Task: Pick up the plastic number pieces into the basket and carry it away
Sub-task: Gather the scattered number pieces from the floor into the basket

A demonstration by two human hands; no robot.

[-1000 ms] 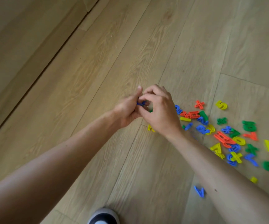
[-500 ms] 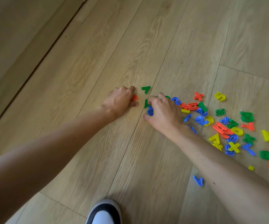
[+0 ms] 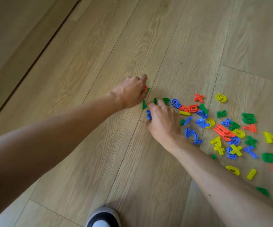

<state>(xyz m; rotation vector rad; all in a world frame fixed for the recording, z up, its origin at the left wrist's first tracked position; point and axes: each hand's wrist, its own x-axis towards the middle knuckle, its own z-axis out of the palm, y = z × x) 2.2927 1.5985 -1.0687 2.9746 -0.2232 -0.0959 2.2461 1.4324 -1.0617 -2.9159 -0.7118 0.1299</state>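
Wooden floor [image 3: 148, 38], pale planks, seen from above. Both bare arms reach forward and down to it.

Landmark: the scatter of plastic number pieces [image 3: 227, 128], spread over the floor in red, blue, green and yellow.

Left hand [image 3: 130, 92]: at the far-left edge of the scatter, knuckles up, fingers curled closed around a red piece [image 3: 145, 88]; a sliver of green shows just beside the red. How much more the fist holds cannot be told.

Right hand [image 3: 163, 122]: on the near-left edge of the scatter, palm down, fingers bent onto the floor. A blue piece [image 3: 148, 114] sits under its fingers on the left side, touching them; whether it is truly pinched or only covered cannot be told. A green piece [image 3: 144, 104] lies on the floor between the two hands, just beside the right fingertips.

Within the scatter: a yellow 5 [image 3: 221, 97] at its far side, a red plus sign [image 3: 199, 97] just left of that, a blue 4 [image 3: 189, 132] just right of the right wrist. Pieces run on to the right edge of the view.

Well short of the scatter, at the bottom edge: the toe of a shoe [image 3: 103, 217], white with dark trim.

Basket not in view.
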